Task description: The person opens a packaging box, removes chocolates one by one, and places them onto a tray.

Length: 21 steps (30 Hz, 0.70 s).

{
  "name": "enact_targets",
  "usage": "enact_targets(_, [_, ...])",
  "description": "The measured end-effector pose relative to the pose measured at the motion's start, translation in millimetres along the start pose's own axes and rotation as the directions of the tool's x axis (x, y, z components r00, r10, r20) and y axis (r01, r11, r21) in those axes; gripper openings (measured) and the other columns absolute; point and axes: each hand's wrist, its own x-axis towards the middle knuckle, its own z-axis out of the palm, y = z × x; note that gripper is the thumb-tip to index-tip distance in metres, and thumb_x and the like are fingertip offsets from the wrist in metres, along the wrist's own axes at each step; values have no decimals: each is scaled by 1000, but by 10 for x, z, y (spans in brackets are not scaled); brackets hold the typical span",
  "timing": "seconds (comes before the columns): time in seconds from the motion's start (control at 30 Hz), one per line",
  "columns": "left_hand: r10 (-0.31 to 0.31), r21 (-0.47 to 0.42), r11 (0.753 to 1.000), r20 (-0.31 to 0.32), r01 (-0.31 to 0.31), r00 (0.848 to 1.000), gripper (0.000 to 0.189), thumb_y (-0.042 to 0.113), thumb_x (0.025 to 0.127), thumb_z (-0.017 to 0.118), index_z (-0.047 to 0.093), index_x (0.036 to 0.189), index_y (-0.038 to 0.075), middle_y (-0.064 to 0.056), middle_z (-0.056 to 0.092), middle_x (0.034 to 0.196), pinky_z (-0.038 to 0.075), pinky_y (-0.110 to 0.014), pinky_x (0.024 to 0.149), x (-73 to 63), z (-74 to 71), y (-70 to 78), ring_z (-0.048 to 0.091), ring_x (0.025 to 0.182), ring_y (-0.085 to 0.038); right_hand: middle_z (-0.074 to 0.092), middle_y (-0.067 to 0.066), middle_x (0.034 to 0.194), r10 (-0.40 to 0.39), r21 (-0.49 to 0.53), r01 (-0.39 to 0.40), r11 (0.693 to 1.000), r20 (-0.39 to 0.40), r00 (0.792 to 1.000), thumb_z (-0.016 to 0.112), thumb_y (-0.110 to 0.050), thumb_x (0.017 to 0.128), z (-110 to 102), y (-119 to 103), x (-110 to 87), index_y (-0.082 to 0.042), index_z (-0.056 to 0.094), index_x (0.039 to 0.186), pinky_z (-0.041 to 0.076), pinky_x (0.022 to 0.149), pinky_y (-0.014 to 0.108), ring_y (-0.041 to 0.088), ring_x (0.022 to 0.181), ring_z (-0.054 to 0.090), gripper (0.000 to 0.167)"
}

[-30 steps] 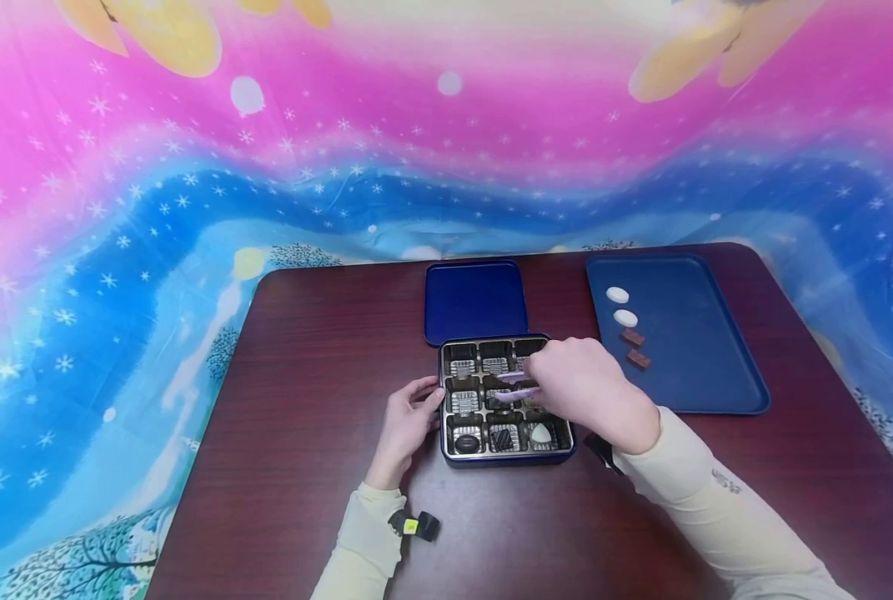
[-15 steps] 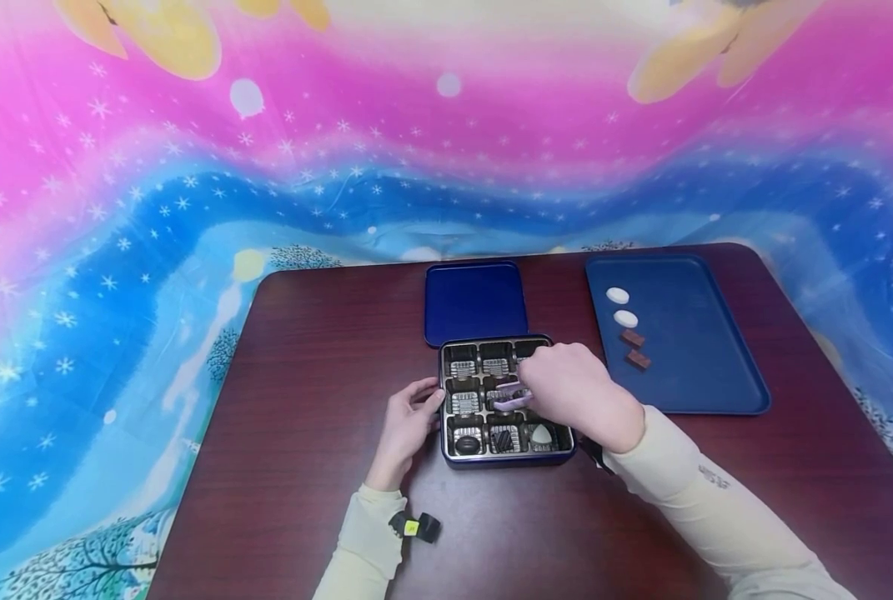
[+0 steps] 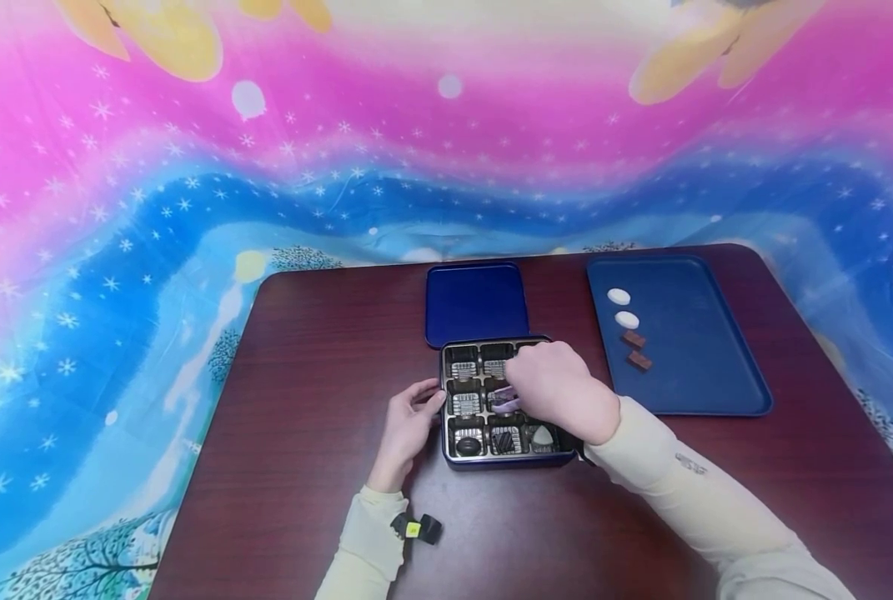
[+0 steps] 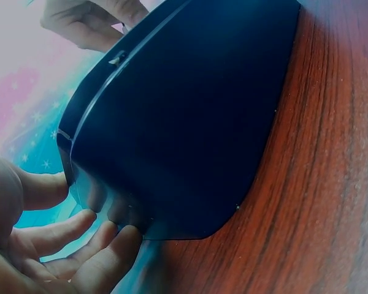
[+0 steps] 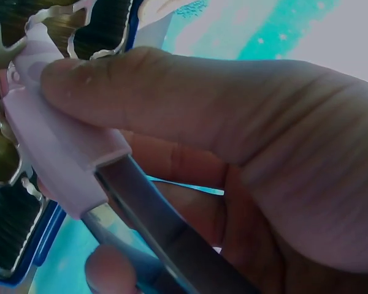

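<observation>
On the table, a dark blue tin (image 3: 506, 463) holds a gold-and-black tray (image 3: 484, 380) with square compartments. My left hand (image 3: 408, 423) rests at its left side, fingertips against the outer wall and thumb at the rim (image 4: 64, 138). With my right hand (image 3: 559, 387) I grip metal tongs (image 5: 165, 226) with pale purple ends (image 5: 67, 141), my thumb pressing on one side. The tips reach down into the middle compartment; what lies between them is hidden. The front row holds a dark oval chocolate (image 3: 468, 446), a striped dark chocolate (image 3: 504, 442) and a pale triangular chocolate (image 3: 542, 438).
A blue lid (image 3: 476, 304) lies behind the tin. To the right, a blue tray (image 3: 697, 333) carries two white oval pieces (image 3: 627, 320) and two brown chocolate pieces (image 3: 639, 361). Patterned cloth (image 3: 386, 125) hangs behind the table.
My right hand has moved left over the tin with the tongs, whose ends have come closer together. The left hand stays at the tin's side.
</observation>
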Motion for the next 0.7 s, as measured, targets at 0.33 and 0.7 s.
enact_targets(0.33, [5,58,998,-22,-3,1000,35,3,98,63,60,130,-12,-28,66,121,60,-37,77,5,13,12,68,94,-24,64,0,65,-14,-17,15,1000,37,999,78,-15,83,19,-90,77,-21,67,68,53,45,43,17,54,57,20])
enact_targets(0.7, [23,16,1000,2,-23,1000,37,8,98,65,60,131,-9,-26,66,124,58,-26,73,-3,-4,11,68,96,-26,69,4,68,-61,-85,54,995,-74,995,87,-30,75,48,-202,60,-17,75,73,54,43,45,23,56,64,18])
